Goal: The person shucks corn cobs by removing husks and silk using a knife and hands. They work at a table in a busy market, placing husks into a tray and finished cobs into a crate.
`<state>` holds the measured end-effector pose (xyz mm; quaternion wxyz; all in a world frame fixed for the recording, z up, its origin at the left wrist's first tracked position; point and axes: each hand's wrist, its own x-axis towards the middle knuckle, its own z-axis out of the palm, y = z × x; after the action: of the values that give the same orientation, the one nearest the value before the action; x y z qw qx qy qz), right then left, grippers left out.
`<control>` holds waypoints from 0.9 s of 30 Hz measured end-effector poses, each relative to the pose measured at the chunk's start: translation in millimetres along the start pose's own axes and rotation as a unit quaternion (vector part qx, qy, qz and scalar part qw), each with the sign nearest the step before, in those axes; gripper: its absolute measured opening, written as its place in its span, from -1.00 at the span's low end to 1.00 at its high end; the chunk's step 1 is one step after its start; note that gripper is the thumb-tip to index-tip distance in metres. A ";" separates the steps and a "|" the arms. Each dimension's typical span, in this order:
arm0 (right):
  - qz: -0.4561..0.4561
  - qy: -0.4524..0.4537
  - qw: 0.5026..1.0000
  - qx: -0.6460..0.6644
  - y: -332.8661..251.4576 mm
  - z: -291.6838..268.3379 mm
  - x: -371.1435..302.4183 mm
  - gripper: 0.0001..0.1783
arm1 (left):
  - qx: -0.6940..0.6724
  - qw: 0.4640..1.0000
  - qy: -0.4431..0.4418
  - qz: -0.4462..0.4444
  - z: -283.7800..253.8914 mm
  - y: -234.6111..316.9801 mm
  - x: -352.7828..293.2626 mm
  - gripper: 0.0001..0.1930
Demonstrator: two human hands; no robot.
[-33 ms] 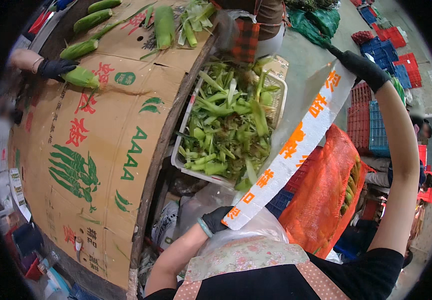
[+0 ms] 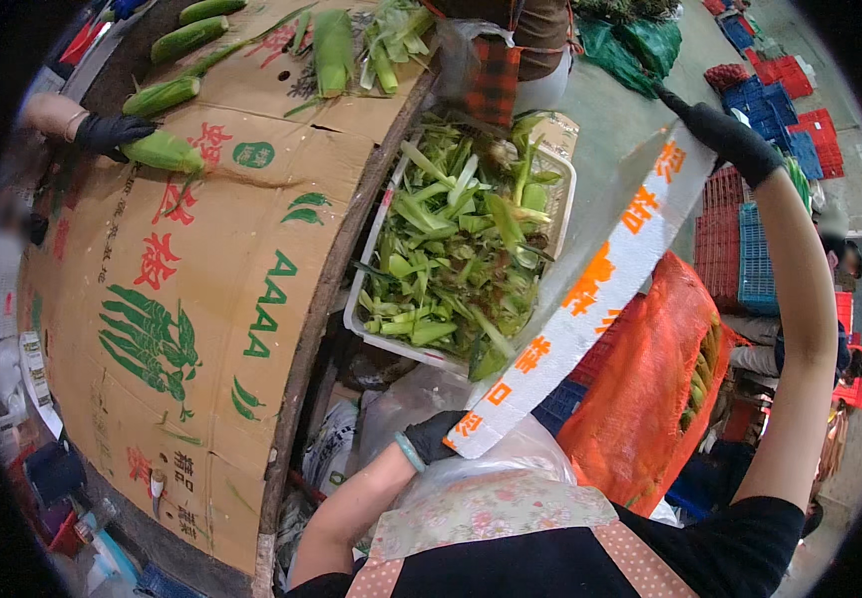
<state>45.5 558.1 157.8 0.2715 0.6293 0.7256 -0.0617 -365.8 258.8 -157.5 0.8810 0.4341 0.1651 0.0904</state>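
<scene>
Fingers [image 2: 688, 113] hold sheet [image 2: 572, 304] between cardboard [image 2: 236, 234] and crates [image 2: 758, 261].

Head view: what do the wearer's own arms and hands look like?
Left hand and right hand: both in plain dark, near-black gloves reaching about the wrist. Left wrist has a pale blue-green bangle. Forearms bare. Right sleeve is black and short, ending above the elbow.

Husk tray [image 2: 559, 202] between table [image 2: 231, 229] and sack [image 2: 615, 409]

Over on the left, corn ears [image 2: 189, 38] lie at the table's far end. A plastic strip [image 2: 580, 289] slants from the left hand [image 2: 426, 437] to the right hand [image 2: 730, 140]. Stacked crates [image 2: 718, 224] stand beyond the sack.
</scene>
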 end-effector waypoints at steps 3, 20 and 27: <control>0.011 0.019 1.000 0.013 14.4 5.2 -15.7 -0.50 | -0.105 0.994 -0.005 -0.034 -5.2 10.2 3.4 -0.60; 0.266 0.395 0.726 0.496 -75.5 151.0 -324.9 -0.52 | 0.077 0.971 0.225 -0.002 -26.1 100.7 -26.1 -0.38; 0.173 0.368 0.465 0.786 -195.7 223.3 -236.2 -0.54 | 0.244 0.789 0.534 0.178 -29.1 139.4 -174.1 -0.41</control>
<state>-54.9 214.9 31.1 -0.6247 0.6543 0.2802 -0.3212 -540.5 312.1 -26.4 0.4849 0.5391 0.5458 0.4199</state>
